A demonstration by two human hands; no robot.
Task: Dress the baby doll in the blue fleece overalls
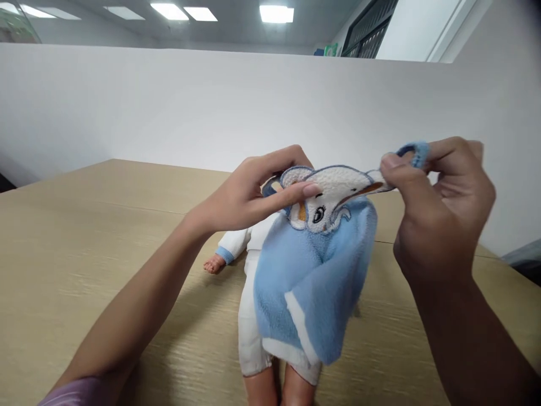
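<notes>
Doll (pixel 249 338) lies on the table (pixel 84 254); above it, left hand (pixel 249 194) and right hand (pixel 439 208) pinch a blue fleece garment (pixel 313 282), perhaps a bib.

Light wood-grain table (pixel 84 254) — doll (pixel 250 330) in white outfit lying flat on it, mid-table.
</notes>
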